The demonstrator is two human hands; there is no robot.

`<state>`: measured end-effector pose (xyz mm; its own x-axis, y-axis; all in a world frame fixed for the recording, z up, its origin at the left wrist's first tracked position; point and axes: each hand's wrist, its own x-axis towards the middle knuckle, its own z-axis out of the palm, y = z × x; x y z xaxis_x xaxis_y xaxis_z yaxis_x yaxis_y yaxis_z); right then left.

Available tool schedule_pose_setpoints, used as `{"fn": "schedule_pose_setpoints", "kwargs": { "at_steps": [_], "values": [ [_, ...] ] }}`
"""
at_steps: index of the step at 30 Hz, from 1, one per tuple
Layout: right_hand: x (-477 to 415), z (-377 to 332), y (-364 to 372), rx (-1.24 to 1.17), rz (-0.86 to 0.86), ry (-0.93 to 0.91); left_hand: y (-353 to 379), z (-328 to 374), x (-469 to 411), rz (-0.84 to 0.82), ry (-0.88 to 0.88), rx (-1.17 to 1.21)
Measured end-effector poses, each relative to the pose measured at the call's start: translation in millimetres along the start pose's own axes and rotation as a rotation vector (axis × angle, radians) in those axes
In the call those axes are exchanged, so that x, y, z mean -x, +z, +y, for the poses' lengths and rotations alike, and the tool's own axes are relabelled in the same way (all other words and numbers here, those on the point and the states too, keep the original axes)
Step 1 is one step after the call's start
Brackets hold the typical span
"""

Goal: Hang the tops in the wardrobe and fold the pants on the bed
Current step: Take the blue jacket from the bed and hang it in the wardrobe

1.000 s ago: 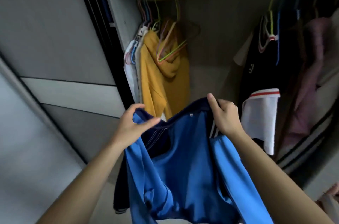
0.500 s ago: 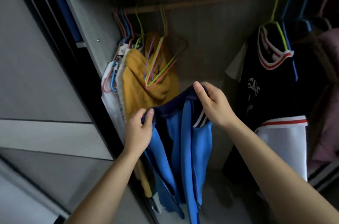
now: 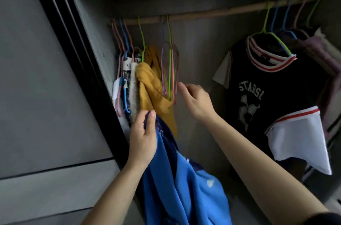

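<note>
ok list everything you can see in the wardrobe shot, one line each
blue top: one, blue with navy trim, held low centre
empty hangers: a few, green, pink, purple, beside mustard garment
mustard garment: one, hung at left
pale garments: several, white and patterned, far left
black jersey: one, red-white trim, on green hanger, right
rail: one, wooden, across top
sliding door: grey, left
left hand: gripping blue top
right hand: empty, beside empty hangers

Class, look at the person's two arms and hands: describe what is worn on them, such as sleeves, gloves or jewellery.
The left hand and right hand are ungloved, with no rings, watch or bracelets visible. Both forearms are uncovered. Only at the bottom right corner does a dark sleeve edge show on the right arm.
</note>
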<state>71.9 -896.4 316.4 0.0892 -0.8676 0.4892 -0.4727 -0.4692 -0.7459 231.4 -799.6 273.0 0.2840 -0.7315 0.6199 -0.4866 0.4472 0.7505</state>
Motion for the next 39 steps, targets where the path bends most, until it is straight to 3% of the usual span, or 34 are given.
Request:
{"fn": "schedule_pose_setpoints", "kwargs": {
  "at_steps": [4, 7, 10, 17, 25, 30, 33, 39],
  "values": [
    [-4, -20, 17, 0.055, -0.002, 0.065, 6, -21, 13, -0.207, -0.017, 0.087],
    [-4, -23, 17, 0.058, 0.157, 0.03, 12, -24, 12, -0.295, 0.008, 0.136],
    [-4, -20, 5, 0.035, 0.307, 0.051, 15, -18, 6, -0.302, 0.022, 0.163],
    [12, 16, -59, -0.308, 0.406, 0.227, 35, -15, -1, -0.232, -0.028, 0.142],
    [3, 20, -102, -0.079, 0.461, 0.165, 66, -11, 11, -0.256, -0.163, 0.122],
    [5, 32, -123, -0.382, 0.558, 0.295, 79, -6, 18, -0.265, -0.211, 0.11],
    [37, 57, -122, -0.404, 0.549, 0.349, 93, -4, 23, -0.251, -0.237, 0.123],
    [106, 104, -132, -0.663, 0.513, 0.54, 146, 11, 23, -0.27, -0.449, 0.251]
  ]
}}
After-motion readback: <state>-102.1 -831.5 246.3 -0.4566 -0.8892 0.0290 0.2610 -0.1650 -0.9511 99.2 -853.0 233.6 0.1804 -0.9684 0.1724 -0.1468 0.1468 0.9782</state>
